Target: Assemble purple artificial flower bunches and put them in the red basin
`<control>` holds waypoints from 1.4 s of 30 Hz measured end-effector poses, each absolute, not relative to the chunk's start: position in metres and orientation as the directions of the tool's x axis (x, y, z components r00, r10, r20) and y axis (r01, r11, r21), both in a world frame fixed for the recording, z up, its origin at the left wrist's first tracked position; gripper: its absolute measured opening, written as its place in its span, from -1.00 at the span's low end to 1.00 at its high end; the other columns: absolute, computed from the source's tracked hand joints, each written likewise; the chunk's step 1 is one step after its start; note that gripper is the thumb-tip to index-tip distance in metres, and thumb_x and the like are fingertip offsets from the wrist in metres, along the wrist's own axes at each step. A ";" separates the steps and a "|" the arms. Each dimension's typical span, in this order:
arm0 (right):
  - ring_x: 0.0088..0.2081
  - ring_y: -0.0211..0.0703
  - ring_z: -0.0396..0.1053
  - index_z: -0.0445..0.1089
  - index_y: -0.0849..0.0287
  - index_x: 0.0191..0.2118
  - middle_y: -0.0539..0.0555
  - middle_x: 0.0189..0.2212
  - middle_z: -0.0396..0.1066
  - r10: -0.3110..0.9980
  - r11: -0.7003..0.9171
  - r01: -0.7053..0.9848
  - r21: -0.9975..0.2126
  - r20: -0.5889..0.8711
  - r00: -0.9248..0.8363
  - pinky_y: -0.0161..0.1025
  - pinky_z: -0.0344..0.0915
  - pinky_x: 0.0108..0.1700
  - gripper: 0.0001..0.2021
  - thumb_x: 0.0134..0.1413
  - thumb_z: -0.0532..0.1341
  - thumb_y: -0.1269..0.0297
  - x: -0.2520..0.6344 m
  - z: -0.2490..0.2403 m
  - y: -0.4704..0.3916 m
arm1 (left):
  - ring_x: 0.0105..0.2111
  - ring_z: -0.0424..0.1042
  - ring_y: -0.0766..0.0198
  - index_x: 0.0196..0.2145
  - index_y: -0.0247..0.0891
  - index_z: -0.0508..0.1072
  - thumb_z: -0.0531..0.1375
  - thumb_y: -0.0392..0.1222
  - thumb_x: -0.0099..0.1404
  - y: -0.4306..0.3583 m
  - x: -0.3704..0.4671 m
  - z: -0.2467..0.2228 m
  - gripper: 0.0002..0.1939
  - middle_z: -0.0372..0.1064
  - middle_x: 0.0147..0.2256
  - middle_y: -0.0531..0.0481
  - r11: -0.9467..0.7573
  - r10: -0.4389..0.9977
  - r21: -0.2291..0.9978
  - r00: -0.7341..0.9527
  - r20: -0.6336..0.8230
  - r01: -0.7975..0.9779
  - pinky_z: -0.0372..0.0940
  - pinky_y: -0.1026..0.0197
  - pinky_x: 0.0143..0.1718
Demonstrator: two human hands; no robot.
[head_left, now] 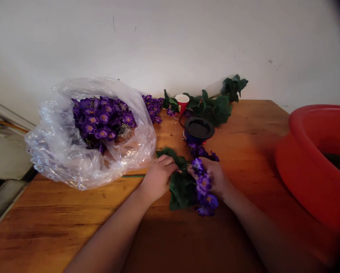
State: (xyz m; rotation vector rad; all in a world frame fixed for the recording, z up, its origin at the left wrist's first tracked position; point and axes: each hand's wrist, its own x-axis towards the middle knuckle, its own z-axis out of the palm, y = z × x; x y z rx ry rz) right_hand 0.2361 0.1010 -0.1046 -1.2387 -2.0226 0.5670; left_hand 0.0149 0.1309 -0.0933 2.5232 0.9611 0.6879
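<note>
My left hand (pixel 162 176) is closed on a bunch of dark green artificial leaves (pixel 181 191), which spread out above and below its fingers. Beside it on the right, my right hand (pixel 214 172) is closed around a sprig of purple artificial flowers (pixel 204 185). The blossoms hang down in front of the fingers, over the right edge of the leaves. Where the stems meet, between the two hands, is mostly hidden. Just beyond my right hand stands a small dark pot with a black rim (pixel 200 129), with more purple petals at its near side.
A clear plastic bag (pixel 138 148) holding purple flowers (pixel 103 117) lies at the left. Along the wall are a red paper cup (pixel 182 103), loose flowers (pixel 153 108) and green leafy stems (pixel 219 110). A large red tub (pixel 300 167) stands at the right of the wooden table (pixel 73 220).
</note>
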 end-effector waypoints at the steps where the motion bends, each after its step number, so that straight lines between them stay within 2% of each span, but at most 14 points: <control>1: -0.42 -0.11 0.31 0.25 0.11 -0.53 0.04 -0.51 0.29 0.901 0.434 0.588 -0.682 0.312 -0.303 -0.18 0.25 -0.39 -0.77 0.04 0.24 0.17 0.235 -0.105 0.100 | -0.21 0.30 0.13 -0.34 -0.25 0.46 0.11 -0.17 0.35 0.132 0.014 -0.096 -0.83 0.35 -0.33 -0.09 -0.700 0.689 0.517 0.656 0.308 0.492 0.20 0.11 -0.18; 4: -0.44 -0.14 0.30 0.22 0.11 -0.53 0.02 -0.53 0.27 0.905 0.424 0.567 -0.707 0.312 -0.288 -0.20 0.22 -0.41 -0.76 0.02 0.25 0.17 0.231 -0.109 0.099 | -0.25 0.30 0.15 -0.37 -0.26 0.43 0.16 -0.20 0.30 0.137 0.014 -0.102 -0.89 0.34 -0.35 -0.07 -0.672 0.682 0.618 0.666 0.303 0.408 0.22 0.15 -0.20; 8: -0.46 -0.16 0.25 0.16 0.11 -0.54 0.00 -0.56 0.24 0.849 0.528 0.530 -0.663 0.407 -0.336 -0.21 0.18 -0.38 -0.75 0.06 0.21 0.20 0.228 -0.112 0.103 | -0.27 0.30 0.15 -0.40 -0.26 0.39 0.15 -0.26 0.27 0.140 0.015 -0.104 -0.91 0.34 -0.37 -0.06 -0.638 0.693 0.671 0.662 0.285 0.379 0.21 0.14 -0.21; 12: -0.48 -0.16 0.20 0.13 0.09 -0.54 0.00 -0.58 0.22 0.812 0.583 0.512 -0.631 0.442 -0.381 -0.21 0.15 -0.40 -0.75 0.05 0.19 0.23 0.225 -0.108 0.105 | -0.26 0.30 0.14 -0.42 -0.26 0.35 0.16 -0.29 0.23 0.140 0.015 -0.104 -0.93 0.33 -0.37 -0.07 -0.617 0.699 0.694 0.664 0.266 0.371 0.21 0.14 -0.23; 15: -0.47 -0.14 0.21 0.13 0.09 -0.52 0.02 -0.57 0.24 0.792 0.609 0.514 -0.604 0.435 -0.429 -0.20 0.17 -0.39 -0.81 0.01 0.16 0.32 0.223 -0.102 0.103 | -0.26 0.30 0.14 -0.42 -0.25 0.35 0.18 -0.28 0.21 0.139 0.015 -0.105 -0.93 0.33 -0.37 -0.06 -0.614 0.700 0.702 0.660 0.274 0.360 0.20 0.14 -0.22; 20: -0.41 -0.09 0.24 0.18 0.10 -0.49 0.05 -0.52 0.28 0.764 0.644 0.566 -0.515 0.404 -0.502 -0.19 0.17 -0.37 -0.86 -0.16 0.13 0.49 0.217 -0.098 0.099 | -0.29 0.30 0.16 -0.45 -0.25 0.34 0.14 -0.33 0.21 0.139 0.015 -0.105 -0.91 0.33 -0.40 -0.04 -0.627 0.701 0.684 0.652 0.288 0.373 0.20 0.14 -0.22; 24: -0.41 -0.08 0.22 0.18 0.10 -0.50 0.06 -0.53 0.27 0.761 0.649 0.604 -0.463 0.384 -0.522 -0.20 0.14 -0.39 -0.84 -0.21 0.13 0.52 0.215 -0.099 0.100 | -0.31 0.30 0.16 -0.48 -0.25 0.33 0.15 -0.34 0.17 0.140 0.014 -0.104 -0.91 0.32 -0.43 -0.04 -0.628 0.704 0.682 0.646 0.294 0.374 0.19 0.14 -0.24; 29: -0.44 -0.15 0.26 0.22 0.12 -0.51 0.04 -0.53 0.28 0.797 0.601 0.544 -0.585 0.391 -0.461 -0.25 0.17 -0.40 -0.90 -0.08 0.17 0.40 0.218 -0.096 0.104 | -0.33 0.32 0.19 -0.46 -0.26 0.37 0.18 -0.27 0.20 0.139 0.013 -0.107 -0.91 0.35 -0.42 -0.04 -0.676 0.676 0.659 0.634 0.375 0.331 0.19 0.15 -0.24; 32: -0.42 -0.16 0.31 0.30 0.13 -0.49 0.04 -0.49 0.33 0.842 0.538 0.573 -0.618 0.357 -0.404 -0.27 0.21 -0.37 -0.91 -0.06 0.23 0.34 0.221 -0.092 0.102 | -0.37 0.32 0.22 -0.48 -0.27 0.39 0.16 -0.24 0.25 0.138 0.012 -0.105 -0.85 0.34 -0.46 -0.03 -0.697 0.676 0.620 0.616 0.403 0.360 0.19 0.17 -0.29; 37: -0.41 -0.13 0.37 0.39 0.15 -0.46 0.06 -0.47 0.41 0.912 0.409 0.609 -0.680 0.304 -0.274 -0.27 0.26 -0.38 -0.91 -0.12 0.30 0.29 0.230 -0.091 0.100 | -0.28 0.35 0.21 -0.36 -0.27 0.44 0.11 -0.20 0.34 0.132 0.009 -0.090 -0.84 0.39 -0.38 -0.06 -0.715 0.673 0.565 0.626 0.395 0.412 0.23 0.14 -0.19; 39: -0.44 -0.11 0.38 0.41 0.17 -0.45 0.06 -0.50 0.42 0.936 0.353 0.566 -0.745 0.280 -0.215 -0.25 0.28 -0.40 -0.87 -0.10 0.30 0.24 0.235 -0.093 0.101 | -0.23 0.35 0.19 -0.30 -0.27 0.44 0.06 -0.19 0.38 0.129 0.006 -0.084 -0.81 0.39 -0.33 -0.08 -0.733 0.660 0.523 0.642 0.390 0.435 0.24 0.12 -0.15; 42: -0.46 -0.12 0.37 0.43 0.19 -0.44 0.06 -0.53 0.42 0.960 0.278 0.482 -0.831 0.221 -0.171 -0.23 0.30 -0.43 -0.80 -0.08 0.30 0.15 0.238 -0.095 0.104 | -0.25 0.32 0.18 -0.35 -0.28 0.39 0.00 -0.24 0.39 0.128 0.004 -0.081 -0.78 0.35 -0.35 -0.08 -0.760 0.636 0.436 0.687 0.351 0.482 0.23 0.11 -0.16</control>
